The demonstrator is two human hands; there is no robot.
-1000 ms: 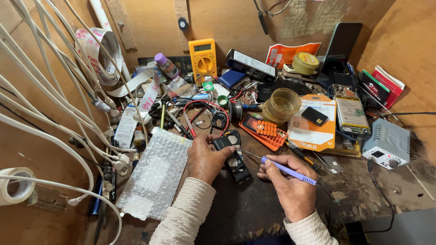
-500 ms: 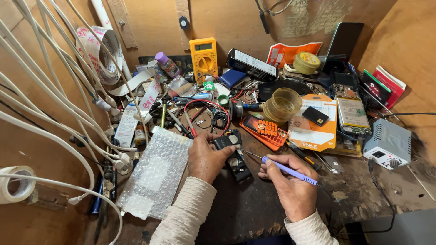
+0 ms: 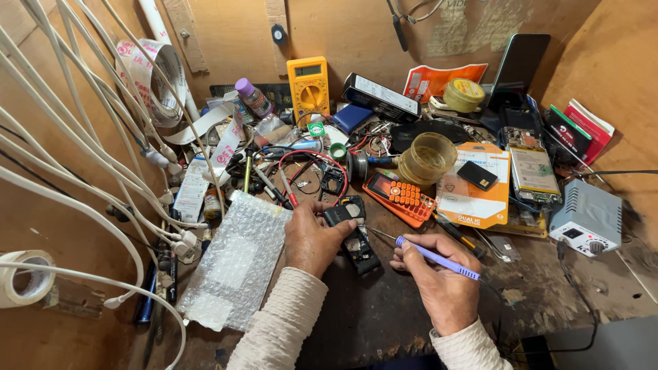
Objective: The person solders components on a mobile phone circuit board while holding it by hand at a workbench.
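Observation:
My left hand [image 3: 312,236] grips a small black part [image 3: 340,214] between thumb and fingers, just above an opened black phone [image 3: 360,248] lying on the dark bench. My right hand [image 3: 439,281] holds a purple-handled soldering iron [image 3: 436,258] like a pen, its thin tip pointing left toward the phone. Both hands sit close together at the bench's front middle.
Bubble wrap [image 3: 236,260] lies left of my hands. An orange keypad phone [image 3: 399,197], tape rolls [image 3: 428,157], a yellow multimeter [image 3: 310,85], a grey soldering station [image 3: 588,218] and red wires [image 3: 312,175] crowd the back. White cables [image 3: 89,151] hang at left.

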